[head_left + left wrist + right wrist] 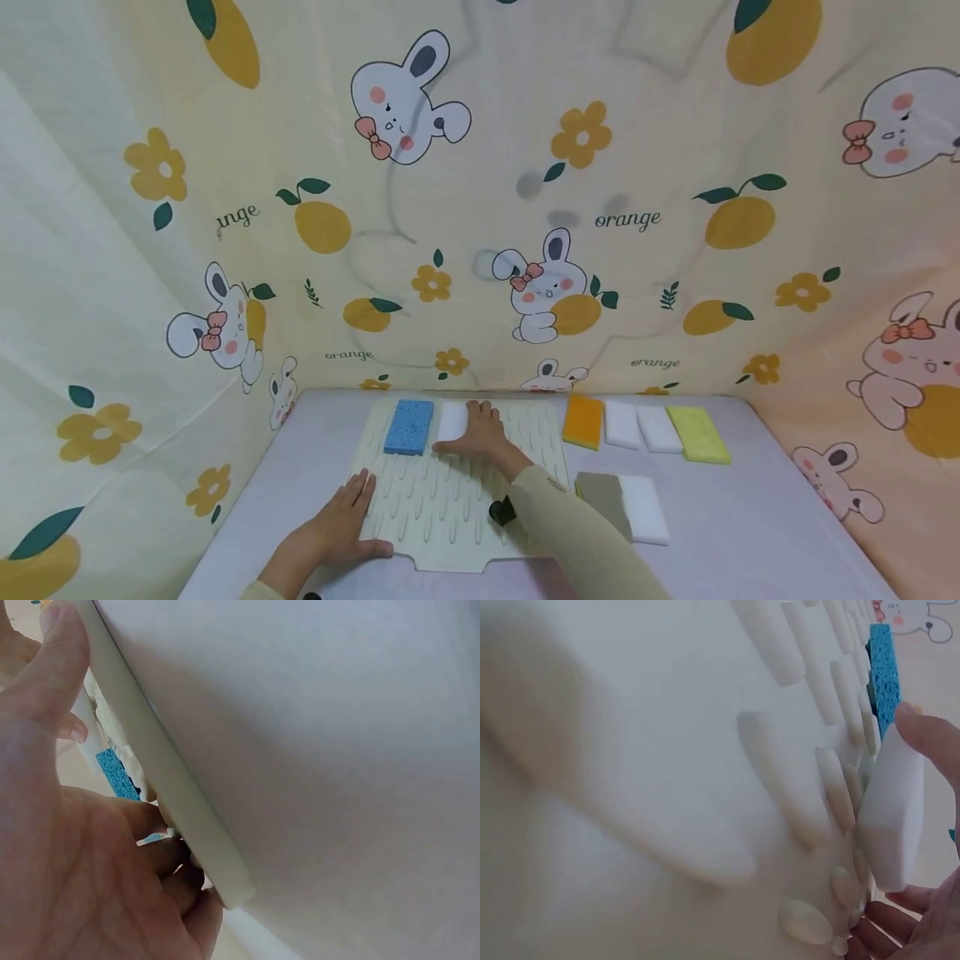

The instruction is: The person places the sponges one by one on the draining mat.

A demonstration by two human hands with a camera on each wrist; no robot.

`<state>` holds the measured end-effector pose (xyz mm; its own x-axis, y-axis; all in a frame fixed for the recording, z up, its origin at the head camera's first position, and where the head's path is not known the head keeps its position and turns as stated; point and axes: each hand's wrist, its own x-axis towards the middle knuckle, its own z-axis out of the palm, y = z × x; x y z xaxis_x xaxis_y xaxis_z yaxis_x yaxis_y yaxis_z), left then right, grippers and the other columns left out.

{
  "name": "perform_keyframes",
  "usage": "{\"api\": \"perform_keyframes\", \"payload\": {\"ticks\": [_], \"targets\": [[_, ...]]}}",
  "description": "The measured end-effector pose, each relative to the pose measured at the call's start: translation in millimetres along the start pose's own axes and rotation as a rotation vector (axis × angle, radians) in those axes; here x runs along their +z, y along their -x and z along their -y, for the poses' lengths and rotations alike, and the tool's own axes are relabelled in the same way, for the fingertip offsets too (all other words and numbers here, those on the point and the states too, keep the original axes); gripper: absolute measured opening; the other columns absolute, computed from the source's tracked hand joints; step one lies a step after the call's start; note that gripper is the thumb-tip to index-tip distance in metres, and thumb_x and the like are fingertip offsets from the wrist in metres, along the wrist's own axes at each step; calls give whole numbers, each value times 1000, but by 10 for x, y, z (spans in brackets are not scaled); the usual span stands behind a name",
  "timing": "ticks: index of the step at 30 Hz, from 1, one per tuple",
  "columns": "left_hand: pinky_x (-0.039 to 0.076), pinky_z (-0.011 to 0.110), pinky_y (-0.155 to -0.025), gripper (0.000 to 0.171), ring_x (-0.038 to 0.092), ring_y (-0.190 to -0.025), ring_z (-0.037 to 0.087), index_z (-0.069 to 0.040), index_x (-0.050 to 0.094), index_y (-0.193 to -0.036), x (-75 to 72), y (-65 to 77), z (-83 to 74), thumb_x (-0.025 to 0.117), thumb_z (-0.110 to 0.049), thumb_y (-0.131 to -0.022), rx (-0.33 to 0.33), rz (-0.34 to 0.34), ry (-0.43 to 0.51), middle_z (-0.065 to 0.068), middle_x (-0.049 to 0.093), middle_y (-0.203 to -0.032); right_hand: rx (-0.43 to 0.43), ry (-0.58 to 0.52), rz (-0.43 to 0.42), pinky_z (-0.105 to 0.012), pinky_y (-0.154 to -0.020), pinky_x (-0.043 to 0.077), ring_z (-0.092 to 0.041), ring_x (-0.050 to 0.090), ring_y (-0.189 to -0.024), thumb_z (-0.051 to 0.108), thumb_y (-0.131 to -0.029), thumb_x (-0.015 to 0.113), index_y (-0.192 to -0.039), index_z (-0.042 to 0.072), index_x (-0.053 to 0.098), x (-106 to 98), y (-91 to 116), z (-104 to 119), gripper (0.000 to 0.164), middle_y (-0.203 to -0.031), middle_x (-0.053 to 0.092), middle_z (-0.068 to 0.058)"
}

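Note:
A pale cream board with raised ridges (pixel 450 563) lies on the table. Near its back left corner is a blue sponge (pixel 408 427). Just right of that, my right hand (pixel 483 433) holds a white sponge block (pixel 452 421) between thumb and fingers, over the ridges. In the right wrist view the white block (pixel 892 802) is seen edge-on, with the thumb (pixel 930 739) at its upper end and fingers at its lower end. My left hand (pixel 333 521) rests at the board's front left corner, fingers extended along the left edge and thumb by the front edge.
Right of the board stands a back row: an orange sponge (pixel 583 421), two white blocks (pixel 622 424) (pixel 659 429) and a yellow sponge (pixel 699 434). Nearer me lie a grey-brown sponge (pixel 604 502) and another white block (pixel 643 509). A printed curtain (pixel 480 183) encloses the table.

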<state>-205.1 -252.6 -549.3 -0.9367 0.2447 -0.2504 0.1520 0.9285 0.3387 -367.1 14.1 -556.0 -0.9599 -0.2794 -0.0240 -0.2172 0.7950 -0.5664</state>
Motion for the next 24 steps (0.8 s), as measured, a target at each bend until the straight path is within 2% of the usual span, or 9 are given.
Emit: {"api": "perform_keyframes", "payload": {"ticks": [17,24], "targets": [[22,60,-131,127,19,-162,48,10,27,-164,5,-23,-3,80,-71,-83,3,4,-13,32,22,-173,6,66,-41,-53,-106,50,-38,45,-127,74,-71,89,-158,2,42,67,-73,-35,122,-143,46,-22],[22,61,-131,127,19,-162,47,8,28,-165,-5,-13,-27,80,-72,-82,-21,19,-2,31,22,-173,-14,50,-28,-53,-105,50,-38,46,-126,72,-71,90,-160,1,39,15,-14,-19,125,-140,47,-22]]}}
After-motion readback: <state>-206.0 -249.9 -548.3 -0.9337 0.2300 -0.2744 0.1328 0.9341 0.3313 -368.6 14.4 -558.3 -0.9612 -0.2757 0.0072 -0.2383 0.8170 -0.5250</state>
